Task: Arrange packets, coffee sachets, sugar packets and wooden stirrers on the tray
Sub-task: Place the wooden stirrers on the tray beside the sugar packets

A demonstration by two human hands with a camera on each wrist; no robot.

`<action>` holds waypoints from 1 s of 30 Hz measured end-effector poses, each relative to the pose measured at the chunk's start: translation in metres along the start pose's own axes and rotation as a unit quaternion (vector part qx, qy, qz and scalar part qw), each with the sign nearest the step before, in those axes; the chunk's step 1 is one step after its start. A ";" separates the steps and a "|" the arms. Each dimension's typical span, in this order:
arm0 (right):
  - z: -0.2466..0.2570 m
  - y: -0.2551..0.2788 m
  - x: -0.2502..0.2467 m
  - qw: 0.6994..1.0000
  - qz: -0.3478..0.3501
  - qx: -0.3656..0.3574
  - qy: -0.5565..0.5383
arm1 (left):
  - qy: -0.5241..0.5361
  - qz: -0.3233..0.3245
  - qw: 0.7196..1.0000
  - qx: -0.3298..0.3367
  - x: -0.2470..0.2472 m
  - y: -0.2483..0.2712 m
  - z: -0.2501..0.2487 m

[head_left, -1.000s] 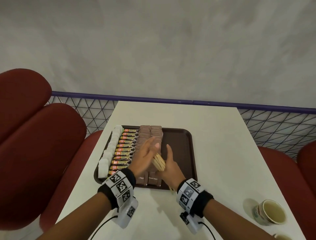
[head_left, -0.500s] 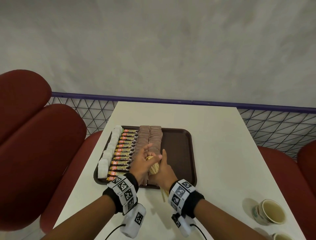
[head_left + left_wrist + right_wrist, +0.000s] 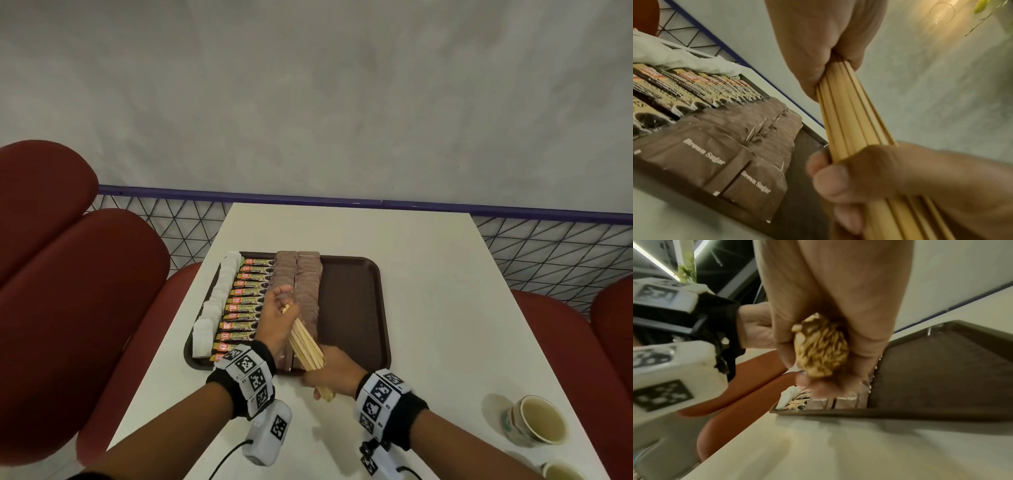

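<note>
A brown tray (image 3: pixel 352 301) on the white table holds a column of white sugar packets (image 3: pixel 219 301), a row of coffee sachets (image 3: pixel 246 305) and two columns of brown sugar packets (image 3: pixel 301 274). A bundle of wooden stirrers (image 3: pixel 305 339) slants above the tray's near edge. My left hand (image 3: pixel 279 313) grips its far end, and my right hand (image 3: pixel 330 371) grips its near end. In the left wrist view the stirrers (image 3: pixel 851 116) run between both fists over the brown sugar packets (image 3: pixel 715 155). The right wrist view shows the stirrer ends (image 3: pixel 821 348) inside my curled fingers.
The tray's right third (image 3: pixel 356 325) is bare. Two cups (image 3: pixel 536 425) of greenish liquid stand at the table's near right corner. Red padded seats (image 3: pixel 85 291) flank the table on both sides, and a wire mesh rail (image 3: pixel 548 246) runs behind it.
Both hands have pulled back toward me and spread apart along the bundle. The left now holds the far end and the right the near end, with the stirrers slanting between them.
</note>
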State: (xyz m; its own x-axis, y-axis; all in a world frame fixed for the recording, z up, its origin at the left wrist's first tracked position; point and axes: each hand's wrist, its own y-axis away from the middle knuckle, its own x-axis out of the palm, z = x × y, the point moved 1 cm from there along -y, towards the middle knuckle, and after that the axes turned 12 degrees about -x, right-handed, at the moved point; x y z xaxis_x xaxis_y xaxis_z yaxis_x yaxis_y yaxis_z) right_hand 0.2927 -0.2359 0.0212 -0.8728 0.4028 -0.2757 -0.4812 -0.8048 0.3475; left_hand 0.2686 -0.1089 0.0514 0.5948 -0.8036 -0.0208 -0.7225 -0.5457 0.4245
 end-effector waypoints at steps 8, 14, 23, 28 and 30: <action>0.002 -0.002 -0.009 0.997 -0.039 -0.007 -0.060 | 0.170 0.039 0.981 -0.084 0.005 -0.009 0.001; 0.002 -0.008 -0.009 0.996 -0.043 -0.021 -0.081 | 0.169 0.019 0.982 -0.088 0.010 -0.009 0.002; -0.018 0.009 -0.016 0.921 -0.050 -0.004 -0.387 | 0.067 -0.035 0.996 0.046 0.013 -0.009 -0.021; -0.010 0.002 -0.016 0.885 -0.058 -0.038 -0.461 | 0.026 -0.029 0.995 0.096 0.026 0.006 -0.028; -0.011 0.000 -0.014 0.917 -0.065 -0.046 -0.391 | 0.036 -0.021 0.994 0.100 0.028 0.007 -0.031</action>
State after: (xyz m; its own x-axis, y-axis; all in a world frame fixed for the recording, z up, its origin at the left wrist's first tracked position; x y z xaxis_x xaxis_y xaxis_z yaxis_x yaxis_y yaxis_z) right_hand 0.3055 -0.2458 0.0154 -0.6176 0.6579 0.4310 -0.6077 -0.7470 0.2697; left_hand 0.2913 -0.1280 0.0824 0.6439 -0.7644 0.0327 -0.7482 -0.6202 0.2356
